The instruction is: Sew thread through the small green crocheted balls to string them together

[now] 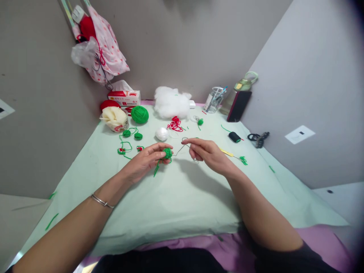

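My left hand [148, 159] is closed round a small green crocheted piece [167, 153], gripping it between thumb and fingers, with green yarn ends hanging below. A thin dark thread [179, 150] runs from this piece to my right hand [203, 151], which is raised to the right with thumb and fingers pinched on it. Whether a needle is on the thread is too small to tell. Behind my left hand lie small red-and-green pieces [121, 151] and little green balls [138, 136]. A white ball of yarn [162, 134] sits just beyond my hands.
Along the back stand a tissue box [125, 98], a green yarn ball [140, 114], white stuffing [172, 103], a glass jar [214, 100] and a phone [239, 106] against a bottle. A yellow-handled hook [226, 152] lies behind my right wrist.
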Demonstrator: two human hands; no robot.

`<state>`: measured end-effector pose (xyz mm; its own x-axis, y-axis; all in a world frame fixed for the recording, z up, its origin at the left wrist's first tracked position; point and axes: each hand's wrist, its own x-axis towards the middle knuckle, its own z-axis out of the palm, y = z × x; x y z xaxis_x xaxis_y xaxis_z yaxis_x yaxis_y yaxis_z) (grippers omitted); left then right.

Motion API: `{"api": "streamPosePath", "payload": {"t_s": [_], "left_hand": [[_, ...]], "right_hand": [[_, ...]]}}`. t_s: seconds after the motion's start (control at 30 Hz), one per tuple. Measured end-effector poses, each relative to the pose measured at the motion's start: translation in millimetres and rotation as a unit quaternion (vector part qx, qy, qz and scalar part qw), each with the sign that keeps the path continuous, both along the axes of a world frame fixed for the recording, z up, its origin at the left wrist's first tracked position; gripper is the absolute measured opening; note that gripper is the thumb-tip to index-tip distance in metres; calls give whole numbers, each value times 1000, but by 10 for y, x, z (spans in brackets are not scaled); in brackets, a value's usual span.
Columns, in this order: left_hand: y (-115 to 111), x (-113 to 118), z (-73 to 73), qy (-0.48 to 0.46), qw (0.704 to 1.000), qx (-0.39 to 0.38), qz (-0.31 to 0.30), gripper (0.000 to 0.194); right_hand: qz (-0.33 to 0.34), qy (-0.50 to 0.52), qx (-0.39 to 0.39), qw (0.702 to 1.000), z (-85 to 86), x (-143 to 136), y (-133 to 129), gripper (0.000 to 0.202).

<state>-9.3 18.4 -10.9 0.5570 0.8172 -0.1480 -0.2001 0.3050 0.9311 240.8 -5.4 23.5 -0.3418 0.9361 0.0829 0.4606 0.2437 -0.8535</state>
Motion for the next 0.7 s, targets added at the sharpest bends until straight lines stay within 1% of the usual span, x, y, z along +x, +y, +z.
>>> {"api": "streamPosePath", "payload": {"t_s": [0.13, 0.2, 0.23, 0.3, 0.37, 0.47, 0.7], "left_hand": [[-12, 5, 7, 9, 1000, 9, -2, 31], [-16, 3, 10, 17, 1000, 14, -4, 30], [-18, 3, 11, 19, 1000, 17, -5, 30], [-18, 6, 14, 20, 1000, 21, -3, 29], [-17, 14, 17, 17, 1000, 21, 3, 28], [-14, 25, 17, 13, 1000, 19, 11, 29], [-5, 28, -8, 2, 1000, 23, 18, 29]], "right_hand": [[4, -29, 67, 997, -16, -145, -118, 17], [-9, -46, 124, 991, -39, -188, -145, 9], [-17, -60, 168, 984, -53, -203, -151, 9], [-27, -95, 270, 958, -86, -227, -153, 12], [-25, -123, 338, 933, -118, -242, -150, 13], [-16, -139, 364, 921, -146, -251, -147, 16], [-9, -142, 358, 923, -137, -239, -143, 16]]}}
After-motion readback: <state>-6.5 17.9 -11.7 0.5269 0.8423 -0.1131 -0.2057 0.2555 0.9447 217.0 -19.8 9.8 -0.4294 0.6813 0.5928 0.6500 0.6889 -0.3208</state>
